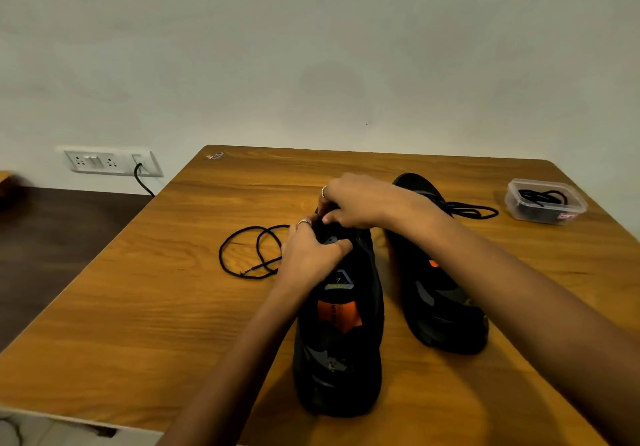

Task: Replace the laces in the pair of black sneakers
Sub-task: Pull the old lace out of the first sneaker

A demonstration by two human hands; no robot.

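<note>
Gripping the front of the near black sneaker (341, 324), the left hand (311, 255) and right hand (356, 203) curl their fingers over its lacing area, touching each other there. A loose black lace (242, 251) lies coiled on the wooden surface (138, 307) just left of the left hand. The second sneaker (440, 293) stands under the right forearm, its lace (474, 210) trailing toward a clear plastic container (545, 201) holding black laces, well right of both hands.

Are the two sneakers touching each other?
Apart. The head view shows a strip of bare table between the near sneaker and the far sneaker.
</note>
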